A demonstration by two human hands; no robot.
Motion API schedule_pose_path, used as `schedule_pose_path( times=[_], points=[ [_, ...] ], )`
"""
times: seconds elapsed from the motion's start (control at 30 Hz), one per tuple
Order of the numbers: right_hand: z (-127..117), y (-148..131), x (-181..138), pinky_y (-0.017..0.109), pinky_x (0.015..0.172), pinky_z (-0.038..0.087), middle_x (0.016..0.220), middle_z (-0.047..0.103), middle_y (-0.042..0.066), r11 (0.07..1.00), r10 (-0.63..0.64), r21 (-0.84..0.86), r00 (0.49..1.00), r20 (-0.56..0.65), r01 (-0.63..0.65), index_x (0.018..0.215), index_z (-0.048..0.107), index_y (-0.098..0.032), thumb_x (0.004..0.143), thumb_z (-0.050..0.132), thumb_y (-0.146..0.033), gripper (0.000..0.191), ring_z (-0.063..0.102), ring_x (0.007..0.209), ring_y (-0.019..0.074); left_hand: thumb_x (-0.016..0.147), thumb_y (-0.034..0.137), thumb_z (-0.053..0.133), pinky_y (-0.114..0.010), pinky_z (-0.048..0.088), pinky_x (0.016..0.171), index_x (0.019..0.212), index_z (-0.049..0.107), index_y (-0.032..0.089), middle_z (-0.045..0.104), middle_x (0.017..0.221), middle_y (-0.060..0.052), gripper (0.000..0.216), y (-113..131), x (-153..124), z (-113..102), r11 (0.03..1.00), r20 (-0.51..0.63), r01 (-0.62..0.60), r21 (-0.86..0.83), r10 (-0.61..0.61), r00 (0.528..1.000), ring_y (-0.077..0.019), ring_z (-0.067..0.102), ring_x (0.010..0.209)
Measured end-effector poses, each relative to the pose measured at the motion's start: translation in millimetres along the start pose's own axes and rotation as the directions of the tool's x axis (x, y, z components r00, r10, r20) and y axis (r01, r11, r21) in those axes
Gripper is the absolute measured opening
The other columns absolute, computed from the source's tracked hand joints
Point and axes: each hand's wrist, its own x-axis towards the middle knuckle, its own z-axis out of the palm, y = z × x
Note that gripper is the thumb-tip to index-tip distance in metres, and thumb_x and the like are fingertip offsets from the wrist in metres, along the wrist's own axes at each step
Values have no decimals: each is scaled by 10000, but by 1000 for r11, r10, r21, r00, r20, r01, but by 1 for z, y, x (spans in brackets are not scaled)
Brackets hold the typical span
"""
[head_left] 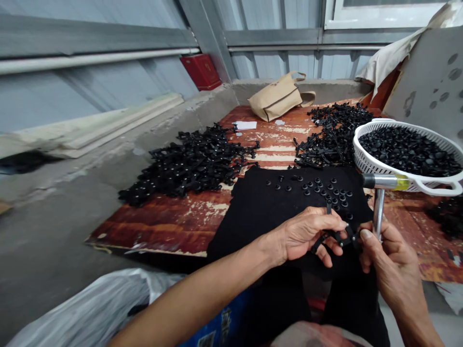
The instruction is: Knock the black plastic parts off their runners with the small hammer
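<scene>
Nearest the wearer, the left forearm crossed low from the left, its wrist nearly straight, while the right came up steeply from the lower right corner. The two hands almost met over the tabletop's near edge. The left hand [314, 233] grasped a black jointed part [350, 233] between thumb and fingers; the right hand [388, 250] was curled around the upright handle of a hammer [378, 212], its thumb and forefinger seeming to pinch the part's other end. The step appeared to be lining up or joining this piece by touch; the next move seemed to call for a steady left hold. Just beyond, round black pieces [335, 192] lay scattered on a black cloth [253, 212]. Farther off, a dark heap [195, 159] covered some of the worn tabletop [173, 217], left of a beige bag [277, 99].
</scene>
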Motion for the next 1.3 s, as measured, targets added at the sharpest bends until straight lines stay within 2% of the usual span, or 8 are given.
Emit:
schedule_pose_path(
  times=[0.2, 0.33, 0.43, 0.6, 0.73, 0.93, 1.13, 1.3],
  points=[
    [-3, 2, 1, 173, 367, 327, 449, 462, -72, 999, 7, -34, 999, 49, -5, 866, 587, -194, 820, 628, -513, 325, 412, 383, 76, 541, 431, 830, -173, 454, 342, 800, 574, 142, 537, 639, 38, 466, -2, 3, 4, 992, -76, 17, 127, -7, 997, -84, 561, 446],
    [-3, 2, 0, 173, 367, 318, 457, 453, -79, 999, 17, -39, 998, 62, -15, 877, 584, -199, 827, 619, -515, 322, 408, 382, 72, 607, 372, 792, -150, 400, 329, 794, 536, 150, 525, 552, 54, 387, -7, -1, 6, 990, -151, -20, 138, 41, 988, -60, 499, 387],
    [-2, 1, 0, 172, 364, 309, 468, 451, -81, 999, 26, -34, 997, 66, -24, 870, 583, -200, 823, 623, -519, 325, 399, 383, 68, 652, 308, 763, -122, 300, 319, 822, 474, 174, 476, 506, 87, 361, -9, -5, 10, 992, -242, -25, 126, 55, 969, -33, 416, 353],
    [-2, 1, 0, 178, 364, 307, 466, 448, -80, 999, 41, -9, 997, 69, -41, 861, 584, -197, 822, 639, -499, 309, 396, 384, 69, 690, 213, 728, -107, 167, 351, 952, 422, 193, 439, 565, 114, 404, -6, -10, 20, 994, -359, -2, 109, 41, 932, 4, 332, 374],
    [-3, 3, -1, 186, 374, 321, 473, 441, -84, 998, 43, 46, 998, 53, -45, 903, 587, -206, 841, 633, -470, 276, 403, 394, 74, 693, 208, 728, -117, 158, 357, 915, 424, 199, 413, 559, 123, 377, 0, -8, 15, 992, -413, -28, 120, 75, 908, 12, 278, 362],
    [-1, 6, -1, 194, 396, 349, 621, 535, -55, 991, 26, 136, 999, -21, -23, 947, 591, -225, 846, 649, -414, 222, 430, 435, 62, 716, 176, 697, -126, 159, 345, 737, 393, 188, 412, 559, 96, 305, 10, 3, 1, 998, -527, -46, 51, 65, 848, 14, 265, 362],
    [-1, 6, -3, 196, 387, 364, 671, 547, -44, 982, 28, 189, 999, -29, -22, 927, 608, -231, 842, 660, -385, 183, 435, 446, 61, 661, 187, 744, -130, 183, 342, 675, 394, 182, 374, 532, 99, 350, 12, 11, -3, 996, -532, -37, 77, 72, 844, -4, 311, 372],
    [-3, 8, -4, 196, 383, 380, 674, 543, -42, 974, 47, 221, 999, -17, -42, 927, 610, -235, 843, 661, -380, 175, 441, 446, 64, 697, 145, 686, -135, 202, 337, 689, 402, 182, 382, 525, 99, 287, 12, 13, -4, 996, -558, -55, 77, 89, 825, -11, 329, 365]
  ],
)
